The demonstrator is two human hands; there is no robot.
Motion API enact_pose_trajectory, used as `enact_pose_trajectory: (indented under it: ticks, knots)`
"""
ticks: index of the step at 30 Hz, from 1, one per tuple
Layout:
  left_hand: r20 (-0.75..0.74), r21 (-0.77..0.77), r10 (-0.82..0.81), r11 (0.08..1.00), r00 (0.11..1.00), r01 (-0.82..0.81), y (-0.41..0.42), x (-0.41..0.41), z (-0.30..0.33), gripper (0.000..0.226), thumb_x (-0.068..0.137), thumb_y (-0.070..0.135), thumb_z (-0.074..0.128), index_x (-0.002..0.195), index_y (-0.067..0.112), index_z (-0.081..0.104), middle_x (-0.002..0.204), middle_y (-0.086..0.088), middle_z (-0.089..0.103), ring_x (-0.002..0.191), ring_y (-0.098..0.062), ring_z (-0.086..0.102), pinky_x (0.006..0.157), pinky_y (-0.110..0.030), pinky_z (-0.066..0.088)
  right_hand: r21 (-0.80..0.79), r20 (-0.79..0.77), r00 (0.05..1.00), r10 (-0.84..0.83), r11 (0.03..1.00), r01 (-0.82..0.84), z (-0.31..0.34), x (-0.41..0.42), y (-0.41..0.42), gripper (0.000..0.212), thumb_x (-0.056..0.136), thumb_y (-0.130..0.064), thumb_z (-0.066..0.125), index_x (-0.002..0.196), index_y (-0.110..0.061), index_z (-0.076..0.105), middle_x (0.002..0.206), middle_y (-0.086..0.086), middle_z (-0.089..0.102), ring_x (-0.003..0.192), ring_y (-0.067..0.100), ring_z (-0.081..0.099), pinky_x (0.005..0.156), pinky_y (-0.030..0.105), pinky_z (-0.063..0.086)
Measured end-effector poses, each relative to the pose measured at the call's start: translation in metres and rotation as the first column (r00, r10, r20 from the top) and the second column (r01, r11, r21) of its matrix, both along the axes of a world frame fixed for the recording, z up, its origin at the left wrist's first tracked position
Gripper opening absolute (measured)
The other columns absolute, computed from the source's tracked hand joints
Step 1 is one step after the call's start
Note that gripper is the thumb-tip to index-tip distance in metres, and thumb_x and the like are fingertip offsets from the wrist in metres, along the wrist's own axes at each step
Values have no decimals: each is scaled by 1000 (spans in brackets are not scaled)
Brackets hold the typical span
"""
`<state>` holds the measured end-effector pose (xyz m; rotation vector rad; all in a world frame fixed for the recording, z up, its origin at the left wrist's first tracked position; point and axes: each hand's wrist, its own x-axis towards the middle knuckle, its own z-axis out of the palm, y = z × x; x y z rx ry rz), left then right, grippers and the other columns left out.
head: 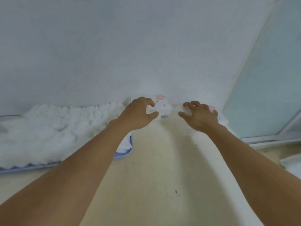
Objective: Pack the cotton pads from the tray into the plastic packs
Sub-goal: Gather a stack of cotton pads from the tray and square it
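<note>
A blue-rimmed tray (pixel 123 154) on the left holds a heap of white cotton pads (pixel 53 128). Against the wall at the table's far edge lies a white plastic pack (pixel 163 108) with a barcode and a pink mark. My left hand (pixel 138 114) hovers over the pack's left end, fingers curled and apart, not clearly gripping it. My right hand (pixel 199 116) reaches toward a second pack (pixel 213 110) with a pink mark, fingers spread; most of that pack is hidden behind the hand.
The cream table top (pixel 154 168) runs between my forearms. A white wall (pixel 130 54) rises straight behind the packs. A pale glass panel with a metal frame (pixel 268 95) stands at the right. Something white (pixel 291 162) lies at the right edge.
</note>
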<state>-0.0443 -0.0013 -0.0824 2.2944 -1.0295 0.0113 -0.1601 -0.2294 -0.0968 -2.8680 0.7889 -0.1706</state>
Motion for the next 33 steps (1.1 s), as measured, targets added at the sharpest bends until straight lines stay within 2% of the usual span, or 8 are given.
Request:
enact_pose_trajectory:
  ticks: [4,7,12,17,22,25,28,33]
  knots:
    - [-48,-168,-23,986,999,15,41,-70,-8,40,89,40,72,124,23,62,126,6,59,114,-14,57,94,-29,47,-26,-43,998,50,998,-51,9,-78,69,81,86,-84,32,155,-41,27,164,-15,24,148,24,27,116,52,26]
    - [-173,-203,-73,978,982,36,75,-116,-17,61,82,33,80,136,24,53,133,10,54,120,-10,53,99,-32,50,-57,-108,973,206,976,-212,14,-124,129,105,72,-89,52,158,-40,19,165,-16,22,149,22,25,117,46,27]
    - [-348,-93,-168,985,922,144,112,-154,-36,115,65,39,92,157,31,23,155,9,35,139,-10,39,111,-39,43,42,-183,952,246,969,-243,31,-163,148,132,47,-72,86,155,-53,13,167,-20,2,155,22,2,118,69,11]
    - [-443,-127,-219,975,870,180,120,-173,-61,147,50,51,97,160,36,-1,162,11,22,145,-9,31,117,-37,38,-166,-171,952,253,945,-281,29,-170,161,98,70,-63,78,153,-50,27,155,-17,42,136,25,42,105,39,39]
    - [-454,-307,-186,951,872,43,127,-167,-75,127,62,51,91,158,43,9,156,17,32,131,-11,48,106,-37,49,-320,-69,928,366,873,-369,23,-162,189,73,83,-67,66,147,-36,48,124,-4,67,112,23,56,92,32,42]
    - [-423,-311,-179,949,888,43,129,-168,-81,123,61,63,86,155,52,7,156,18,33,130,-12,50,107,-39,49,-296,-66,914,401,867,-401,15,-166,185,69,88,-64,62,150,-38,43,137,-9,61,117,20,50,99,36,38]
    - [-381,-310,-210,947,900,90,129,-173,-79,105,75,54,82,153,56,11,162,18,25,136,-13,43,110,-40,45,-95,-113,902,416,899,-427,6,-178,165,72,93,-60,58,154,-56,20,162,-29,21,150,19,22,118,58,23]
    - [-349,-289,-181,954,920,78,125,-166,-83,108,74,60,78,153,57,4,161,18,29,138,-11,45,111,-40,45,-213,20,895,446,876,-432,-16,-188,152,56,101,-65,33,154,-57,17,162,-32,17,154,15,19,113,43,36]
